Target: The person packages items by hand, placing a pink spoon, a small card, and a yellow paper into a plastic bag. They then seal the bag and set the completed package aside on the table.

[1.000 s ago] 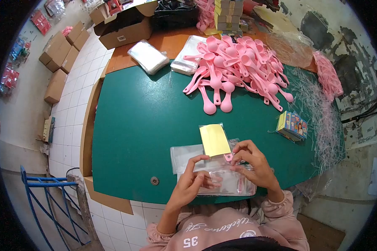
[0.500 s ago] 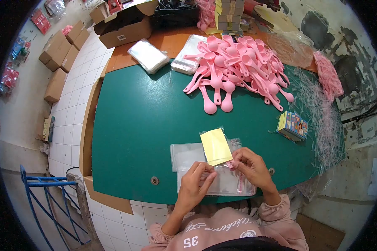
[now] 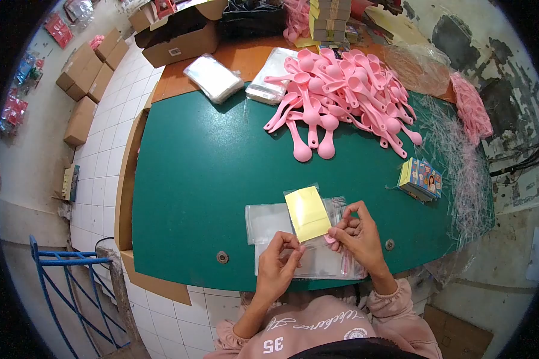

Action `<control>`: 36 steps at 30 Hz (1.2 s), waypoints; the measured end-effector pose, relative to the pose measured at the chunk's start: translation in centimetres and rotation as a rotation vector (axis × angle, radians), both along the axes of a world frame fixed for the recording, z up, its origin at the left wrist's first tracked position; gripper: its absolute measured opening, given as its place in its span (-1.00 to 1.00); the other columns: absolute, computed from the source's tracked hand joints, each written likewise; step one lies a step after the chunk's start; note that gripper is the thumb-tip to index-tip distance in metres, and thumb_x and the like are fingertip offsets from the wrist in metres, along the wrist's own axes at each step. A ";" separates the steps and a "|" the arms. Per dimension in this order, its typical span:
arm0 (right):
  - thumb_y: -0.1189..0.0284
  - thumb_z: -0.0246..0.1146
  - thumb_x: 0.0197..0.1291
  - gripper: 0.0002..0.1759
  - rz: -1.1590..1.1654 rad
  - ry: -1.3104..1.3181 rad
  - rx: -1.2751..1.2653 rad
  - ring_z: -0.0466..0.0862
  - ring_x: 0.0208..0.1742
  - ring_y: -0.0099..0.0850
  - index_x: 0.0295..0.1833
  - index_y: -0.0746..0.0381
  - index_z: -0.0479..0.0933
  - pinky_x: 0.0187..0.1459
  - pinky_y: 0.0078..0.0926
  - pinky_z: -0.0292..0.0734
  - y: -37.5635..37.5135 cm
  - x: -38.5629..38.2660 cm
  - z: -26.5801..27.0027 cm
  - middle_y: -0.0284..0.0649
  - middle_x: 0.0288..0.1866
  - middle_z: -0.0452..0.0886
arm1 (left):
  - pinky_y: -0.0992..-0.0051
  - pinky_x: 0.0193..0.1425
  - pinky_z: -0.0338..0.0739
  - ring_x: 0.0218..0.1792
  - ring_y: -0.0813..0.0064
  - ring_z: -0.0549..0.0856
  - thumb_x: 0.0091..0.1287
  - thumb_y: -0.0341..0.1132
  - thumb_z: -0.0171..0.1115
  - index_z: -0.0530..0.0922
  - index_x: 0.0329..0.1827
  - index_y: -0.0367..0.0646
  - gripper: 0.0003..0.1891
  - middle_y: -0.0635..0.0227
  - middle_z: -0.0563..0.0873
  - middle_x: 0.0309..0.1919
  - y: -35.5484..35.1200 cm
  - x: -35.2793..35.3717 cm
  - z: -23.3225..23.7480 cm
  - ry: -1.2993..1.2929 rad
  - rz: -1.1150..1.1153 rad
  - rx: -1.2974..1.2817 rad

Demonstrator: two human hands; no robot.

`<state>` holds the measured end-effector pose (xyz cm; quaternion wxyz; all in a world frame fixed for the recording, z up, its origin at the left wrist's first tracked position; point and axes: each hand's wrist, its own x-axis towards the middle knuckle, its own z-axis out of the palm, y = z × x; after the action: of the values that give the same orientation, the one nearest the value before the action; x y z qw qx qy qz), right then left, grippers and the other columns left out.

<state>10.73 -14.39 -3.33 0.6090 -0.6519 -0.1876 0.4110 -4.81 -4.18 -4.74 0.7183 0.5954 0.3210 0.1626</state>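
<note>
A yellow card (image 3: 308, 212) lies inside a clear plastic bag, above other clear bags (image 3: 268, 222) on the green table. At the bag's lower left edge, the thumb and index finger of my left hand (image 3: 280, 263) are pinched on the plastic. My right hand (image 3: 358, 238) pinches the lower right corner, where a small pink piece (image 3: 330, 238) shows by the fingertips. Most of that pink piece is hidden.
Many pink spoons (image 3: 341, 96) are heaped at the back of the green table (image 3: 185, 179). Small printed boxes (image 3: 420, 179) stand at the right. Stacks of clear bags (image 3: 214, 78) lie at the back left; plastic scraps (image 3: 461, 173) cover the right edge.
My right hand's index finger has lifted and spread a little at the bag's corner. My left hand has shifted slightly, and the card has moved very little.
</note>
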 end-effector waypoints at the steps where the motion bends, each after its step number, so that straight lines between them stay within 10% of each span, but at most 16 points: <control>1: 0.60 0.21 0.12 -0.78 -0.008 -0.014 0.010 0.58 -0.51 -0.58 -0.16 0.32 0.32 -0.51 -0.68 0.50 0.0 0.1 -0.1 -0.21 -0.46 0.56 | 0.71 -0.39 0.50 -0.26 0.68 0.53 0.23 -0.52 0.16 0.37 -0.16 -0.27 -0.83 0.36 0.51 -0.23 0.0 0.0 0.1 0.000 0.000 0.000; 11: 0.54 0.21 0.13 -0.66 0.212 -0.156 -0.089 0.57 -0.51 -0.57 0.02 0.35 0.36 -0.49 -0.64 0.48 0.5 1.3 1.3 -0.25 -0.47 0.56 | 0.71 -0.36 0.50 -0.17 0.64 0.48 0.20 -0.59 0.10 0.36 0.21 -0.19 -0.54 0.31 0.46 0.01 1.5 0.1 2.5 0.012 -0.065 0.203; 14: 0.51 0.21 0.09 -0.64 0.375 -0.752 -0.092 0.56 -0.43 -0.51 0.03 0.31 0.40 -0.38 -0.55 0.47 2.5 4.0 2.8 -0.22 -0.42 0.51 | 0.73 -0.36 0.49 -0.19 0.66 0.47 0.18 -0.62 0.08 0.36 0.22 -0.19 -0.51 0.32 0.43 0.11 5.4 -1.0 2.4 -0.070 0.028 0.530; 17: 0.43 0.25 0.06 -0.60 0.438 -0.903 -0.013 0.56 -0.37 -0.32 0.03 0.31 0.37 -0.32 -0.46 0.46 4.8 6.7 2.4 -0.13 -0.36 0.50 | 0.74 -0.34 0.48 -0.22 0.65 0.46 0.17 -0.64 0.06 0.35 0.23 -0.21 -0.49 0.34 0.43 0.12 8.6 -1.9 4.9 0.024 0.133 0.264; 19: 0.41 0.23 0.11 -0.58 0.457 -0.834 0.049 0.57 -0.32 -0.37 0.06 0.30 0.34 -0.29 -0.48 0.48 5.8 5.3 2.8 -0.14 -0.29 0.52 | 0.75 -0.38 0.42 -0.22 0.69 0.45 0.17 -0.61 0.07 0.33 0.25 -0.22 -0.49 0.32 0.44 0.11 8.4 -1.9 5.3 -0.008 0.151 0.290; 22: 0.33 0.16 0.23 -0.60 0.363 0.170 0.131 0.56 -0.19 -0.51 0.09 0.33 0.31 -0.24 -0.56 0.52 6.7 1.8 2.2 -0.16 -0.10 0.52 | 0.77 -0.43 0.36 -0.24 0.72 0.45 0.17 -0.59 0.08 0.30 0.27 -0.23 -0.47 0.29 0.45 0.10 6.6 -1.0 5.2 -0.085 0.157 0.252; 25: 0.36 0.17 0.22 -0.61 0.350 0.441 0.169 0.55 -0.19 -0.56 0.06 0.36 0.32 -0.22 -0.61 0.51 6.9 1.0 1.4 -0.19 -0.12 0.53 | 0.73 -0.32 0.41 -0.22 0.67 0.44 0.14 -0.61 0.10 0.20 0.32 -0.22 -0.38 0.27 0.43 0.10 5.4 -0.5 4.3 -0.118 0.120 0.171; 28: 0.40 0.18 0.20 -0.65 0.308 0.361 0.163 0.55 -0.20 -0.61 0.03 0.36 0.36 -0.22 -0.65 0.50 6.3 1.0 0.9 -0.26 -0.16 0.55 | 0.59 -0.04 0.39 -0.20 0.62 0.43 0.09 -0.63 0.13 0.10 0.35 -0.17 -0.29 0.24 0.41 0.11 4.8 -0.6 3.2 -0.103 0.111 0.176; 36: 0.37 0.14 0.23 -0.78 0.268 0.464 0.068 0.49 -0.35 -0.69 -0.10 0.27 0.41 -0.31 -0.71 0.46 5.5 0.9 0.7 -0.38 -0.31 0.52 | 0.67 -0.13 0.42 -0.19 0.64 0.43 0.11 -0.63 0.12 0.20 0.29 -0.18 -0.38 0.28 0.42 0.09 3.9 -0.9 3.2 -0.057 0.058 0.201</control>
<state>11.62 -8.88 -2.68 0.5972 -0.4888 -0.1416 0.6199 -5.69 -0.32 -1.57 0.6587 0.6503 0.2993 0.2316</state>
